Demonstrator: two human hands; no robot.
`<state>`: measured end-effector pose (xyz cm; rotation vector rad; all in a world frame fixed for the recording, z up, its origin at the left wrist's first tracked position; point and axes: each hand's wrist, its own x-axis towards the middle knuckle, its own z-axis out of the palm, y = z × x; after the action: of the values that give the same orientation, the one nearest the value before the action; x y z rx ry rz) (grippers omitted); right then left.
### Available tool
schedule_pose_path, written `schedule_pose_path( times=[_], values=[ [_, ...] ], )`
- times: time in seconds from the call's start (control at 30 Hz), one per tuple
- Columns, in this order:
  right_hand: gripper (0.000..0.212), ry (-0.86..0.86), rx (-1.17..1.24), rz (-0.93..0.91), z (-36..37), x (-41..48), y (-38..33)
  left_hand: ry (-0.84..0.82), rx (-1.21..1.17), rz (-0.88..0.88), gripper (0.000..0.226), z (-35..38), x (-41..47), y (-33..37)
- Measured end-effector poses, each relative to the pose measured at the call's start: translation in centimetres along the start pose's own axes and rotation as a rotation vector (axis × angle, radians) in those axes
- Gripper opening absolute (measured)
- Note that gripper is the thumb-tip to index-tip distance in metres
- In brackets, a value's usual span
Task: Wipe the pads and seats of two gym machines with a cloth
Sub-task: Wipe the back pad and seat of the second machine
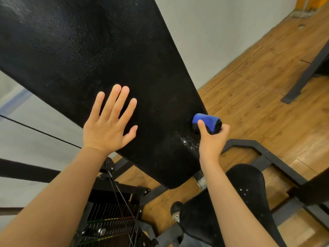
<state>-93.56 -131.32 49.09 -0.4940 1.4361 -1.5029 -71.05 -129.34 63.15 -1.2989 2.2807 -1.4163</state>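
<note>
**Back pad braced, cloth set at its edge**

Down low, the black seat point(249, 193) was seen speckled with white. Higher, the left hand point(108, 129) was laid flat, fingers spread, on the back pad point(89, 50). The rolled blue cloth point(206, 122) was gripped in the right hand point(211, 139) against the pad's right edge. White specks point(187, 139) were seen just below it, so firm, overlapping strokes would be wanted there. Wooden floor point(267, 77) was seen beyond.
</note>
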Motion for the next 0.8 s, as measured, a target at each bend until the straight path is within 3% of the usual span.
schedule_pose_path(
  times=[0.3,0.63,0.8],
  values=[
    [0.028,0.053,0.044,0.060,-0.2,0.1,2.0,0.001,0.023,-0.004,0.073,0.1,0.1,0.1],
    [0.030,0.203,0.125,0.291,-0.7,-0.8,3.1,0.010,0.036,-0.014,0.073,0.2,-0.2,0.2],
    [0.027,0.107,0.217,0.200,1.9,-2.0,0.0,0.025,0.031,-0.013,0.074,0.3,-0.2,0.4]
  ],
)
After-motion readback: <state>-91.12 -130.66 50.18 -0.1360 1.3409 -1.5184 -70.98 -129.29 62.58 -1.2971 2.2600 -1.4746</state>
